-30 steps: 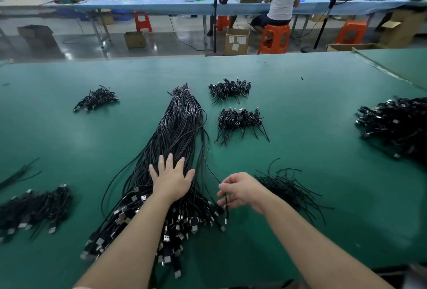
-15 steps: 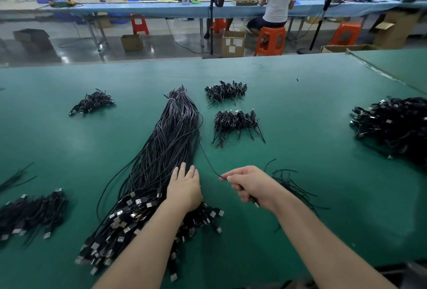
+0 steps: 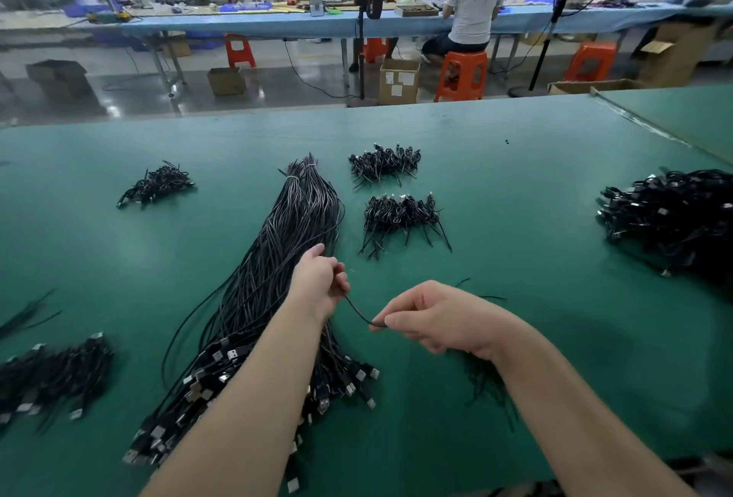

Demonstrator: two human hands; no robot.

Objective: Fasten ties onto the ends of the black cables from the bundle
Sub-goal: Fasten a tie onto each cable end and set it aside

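Head view: one black cable (image 3: 359, 314) runs between both hands, just right of the cable bundle (image 3: 285, 254) on the green worktop (image 3: 535, 218). Left hand (image 3: 319, 284) grips one part above the bundle; right hand (image 3: 432, 316) pinches the other. Loose ties (image 3: 486, 381) lie under the right wrist.

The left hand (image 3: 319, 284) is off the bundle (image 3: 277, 258) now, and both hands hold one cable (image 3: 359, 314) between them.
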